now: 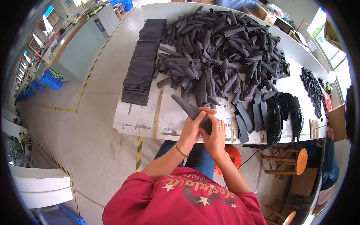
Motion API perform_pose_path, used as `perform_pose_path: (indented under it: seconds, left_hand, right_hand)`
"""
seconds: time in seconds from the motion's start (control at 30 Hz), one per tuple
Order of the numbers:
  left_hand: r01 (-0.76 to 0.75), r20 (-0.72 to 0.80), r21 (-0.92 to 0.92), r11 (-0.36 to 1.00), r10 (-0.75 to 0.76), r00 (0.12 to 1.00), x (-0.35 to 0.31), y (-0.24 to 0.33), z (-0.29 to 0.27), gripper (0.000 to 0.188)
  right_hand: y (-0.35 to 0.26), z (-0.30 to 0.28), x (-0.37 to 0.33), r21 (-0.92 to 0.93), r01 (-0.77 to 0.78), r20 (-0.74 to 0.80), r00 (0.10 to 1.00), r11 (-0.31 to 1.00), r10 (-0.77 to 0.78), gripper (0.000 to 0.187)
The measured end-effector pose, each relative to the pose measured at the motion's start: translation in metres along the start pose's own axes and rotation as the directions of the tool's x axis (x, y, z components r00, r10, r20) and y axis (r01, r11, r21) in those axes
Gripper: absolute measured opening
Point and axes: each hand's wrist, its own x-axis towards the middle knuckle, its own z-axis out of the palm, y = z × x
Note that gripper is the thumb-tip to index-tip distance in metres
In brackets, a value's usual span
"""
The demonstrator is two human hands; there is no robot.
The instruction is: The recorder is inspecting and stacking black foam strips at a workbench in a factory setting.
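Note:
A dark grey tapered fabric sleeve (186,106) is held between both hands over the front edge of the white table (176,122). My left hand (190,129) grips its middle from the left, thumb on top. My right hand (215,135) pinches the near end, its fingers bent round the edge; the part under the fingers is hidden. Just beyond the hands lies a big loose heap of similar dark sleeves (225,48). To its left runs a long, neat row of flattened dark pieces (140,63).
Flat grey strips (258,116) and black corded items (275,120) lie at the table's right. A thin wooden stick (158,112) rests on its left part. Below the right edge stand a round wooden stool (301,161) and a red plastic bag (233,155). Blue crates (51,79) sit far left.

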Motion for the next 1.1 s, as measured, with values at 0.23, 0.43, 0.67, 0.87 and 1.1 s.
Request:
perform_pose_path:
  seconds: [0.23, 0.43, 0.67, 0.87, 1.1]
  left_hand:
    - [-0.108, 0.096, 0.051, 0.993, 0.103, 0.990, 0.005, 0.016, -0.003, 0.023]
    - [-0.056, 0.138, 0.041, 0.998, 0.049, 0.989, -0.001, 0.016, -0.005, 0.023]
    - [-0.041, 0.022, -0.001, 0.999, 0.041, 0.999, -0.001, 0.040, -0.007, 0.028]
    - [-0.196, -0.045, -0.040, 0.980, 0.194, 0.980, 0.009, 0.055, -0.003, 0.032]
    - [-0.138, -0.036, -0.077, 0.987, 0.135, 0.990, -0.001, 0.032, 0.008, 0.035]
  right_hand:
    - [0.009, -0.004, -0.005, 0.035, 0.066, 0.098, 0.993, 0.997, -0.069, 0.041]
    - [-0.001, 0.008, 0.011, 0.063, 0.146, 0.097, 0.984, 0.987, -0.152, 0.039]
    - [-0.009, -0.011, 0.009, -0.020, 0.112, 0.197, 0.975, 0.994, -0.106, 0.035]
    - [-0.004, -0.015, 0.017, 0.038, 0.230, 0.194, 0.953, 0.973, -0.233, 0.026]
    - [0.005, -0.004, 0.026, 0.094, 0.311, 0.145, 0.935, 0.946, -0.322, 0.022]
